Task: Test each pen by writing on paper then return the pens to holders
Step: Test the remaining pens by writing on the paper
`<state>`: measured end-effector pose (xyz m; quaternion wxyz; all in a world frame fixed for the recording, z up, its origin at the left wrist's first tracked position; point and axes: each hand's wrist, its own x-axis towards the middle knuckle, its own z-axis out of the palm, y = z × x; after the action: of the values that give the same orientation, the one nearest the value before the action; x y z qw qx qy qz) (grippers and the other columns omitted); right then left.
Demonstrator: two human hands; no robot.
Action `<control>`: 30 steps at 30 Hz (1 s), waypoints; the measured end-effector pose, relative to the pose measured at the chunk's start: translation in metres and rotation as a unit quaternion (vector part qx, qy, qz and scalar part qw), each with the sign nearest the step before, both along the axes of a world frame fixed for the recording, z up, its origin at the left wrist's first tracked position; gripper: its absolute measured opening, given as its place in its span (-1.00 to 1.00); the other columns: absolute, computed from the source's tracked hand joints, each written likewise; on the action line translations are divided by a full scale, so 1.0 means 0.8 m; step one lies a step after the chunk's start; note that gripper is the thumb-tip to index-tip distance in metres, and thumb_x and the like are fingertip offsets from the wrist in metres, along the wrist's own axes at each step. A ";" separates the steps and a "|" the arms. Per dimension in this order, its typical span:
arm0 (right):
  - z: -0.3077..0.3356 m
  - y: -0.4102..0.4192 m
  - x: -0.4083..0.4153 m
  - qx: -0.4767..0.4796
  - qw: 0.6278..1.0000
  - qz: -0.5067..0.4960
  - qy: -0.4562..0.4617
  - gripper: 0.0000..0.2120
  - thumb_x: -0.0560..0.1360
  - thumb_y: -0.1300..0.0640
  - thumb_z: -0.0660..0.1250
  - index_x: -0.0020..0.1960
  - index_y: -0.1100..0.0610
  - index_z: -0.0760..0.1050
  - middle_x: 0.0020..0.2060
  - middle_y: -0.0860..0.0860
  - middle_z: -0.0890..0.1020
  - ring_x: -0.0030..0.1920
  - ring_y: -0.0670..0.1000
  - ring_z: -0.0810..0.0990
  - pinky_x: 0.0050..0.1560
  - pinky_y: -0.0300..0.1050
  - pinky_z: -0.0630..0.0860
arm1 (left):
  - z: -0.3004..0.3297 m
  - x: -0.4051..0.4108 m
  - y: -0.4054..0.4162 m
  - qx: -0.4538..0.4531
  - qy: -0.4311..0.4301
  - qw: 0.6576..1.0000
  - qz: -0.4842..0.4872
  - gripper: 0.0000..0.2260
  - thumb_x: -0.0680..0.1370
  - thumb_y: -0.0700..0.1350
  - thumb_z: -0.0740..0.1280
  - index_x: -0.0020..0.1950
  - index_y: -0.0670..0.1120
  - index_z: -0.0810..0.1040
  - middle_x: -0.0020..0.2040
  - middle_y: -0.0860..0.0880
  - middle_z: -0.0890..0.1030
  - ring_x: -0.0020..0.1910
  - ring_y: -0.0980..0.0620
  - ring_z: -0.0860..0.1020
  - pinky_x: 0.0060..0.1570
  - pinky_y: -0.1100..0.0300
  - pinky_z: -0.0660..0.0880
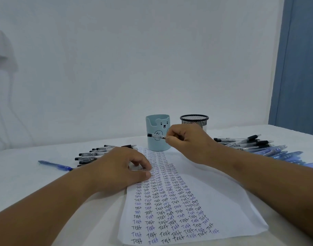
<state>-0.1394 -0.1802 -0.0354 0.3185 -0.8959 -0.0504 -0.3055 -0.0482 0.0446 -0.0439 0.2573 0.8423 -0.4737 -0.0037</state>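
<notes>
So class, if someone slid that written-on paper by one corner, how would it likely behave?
The paper looks like one thin sheet lying flat, so it is probably floppy and light. It would likely slide easily on the smooth table. The left hand rests on its edge, which may pin it, so a tug could crease it.

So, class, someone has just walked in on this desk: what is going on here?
A person is testing pens. The right hand pinches a clear black-capped pen in the air in front of the blue bear holder, beside the black mesh holder. The left hand rests on the paper, which is covered in rows of "Test". Piles of pens lie on the table on both sides.
</notes>
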 end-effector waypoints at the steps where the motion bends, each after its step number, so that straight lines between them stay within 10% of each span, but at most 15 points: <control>1: 0.003 -0.004 0.001 -0.030 0.999 -0.009 0.022 -0.83 0.56 0.16 0.34 -0.21 0.06 0.57 -0.42 -0.17 0.48 -0.41 -0.15 0.35 -0.34 -0.33 0.30 | -0.001 0.000 0.000 -0.004 -0.008 1.000 0.002 -0.86 0.47 0.19 0.47 0.00 0.24 0.67 0.01 0.30 0.62 0.02 0.43 0.48 -0.04 0.37 0.37; 6: 0.041 -0.050 -0.023 -0.163 0.974 -0.051 0.148 -0.86 0.57 0.15 0.40 0.07 -0.02 0.67 -0.16 -0.14 0.62 -0.23 -0.18 0.54 -0.21 -0.37 0.41 | -0.006 -0.003 -0.003 -0.031 -0.049 0.998 0.004 -0.86 0.46 0.23 0.43 -0.02 0.27 0.64 0.00 0.45 0.56 0.05 0.44 0.47 0.03 0.32 0.40; 19: 0.080 -0.180 -0.088 -0.159 0.909 -0.246 0.297 -0.80 0.49 0.25 0.46 -0.08 -0.06 0.71 -0.07 -0.08 0.71 -0.16 -0.15 0.59 -0.19 -0.24 0.48 | -0.009 -0.017 -0.012 -0.065 -0.095 0.993 -0.015 -0.83 0.46 0.26 0.40 0.03 0.41 0.56 0.04 0.47 0.55 0.07 0.44 0.46 0.05 0.26 0.41; 30: 0.076 -0.162 -0.083 -0.141 0.929 -0.232 0.252 -0.82 0.51 0.28 0.43 0.01 0.05 0.71 -0.13 -0.10 0.71 -0.22 -0.18 0.61 -0.22 -0.31 0.52 | 0.000 -0.016 -0.009 -0.060 -0.092 0.994 -0.005 -0.90 0.48 0.13 0.46 -0.04 0.33 0.63 0.03 0.51 0.53 0.07 0.43 0.44 -0.03 0.39 0.36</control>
<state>-0.2054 -0.3096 0.0256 0.1116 -0.9658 0.1978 -0.1250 -0.0611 0.0372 -0.0438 0.2624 0.8196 -0.4992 0.1012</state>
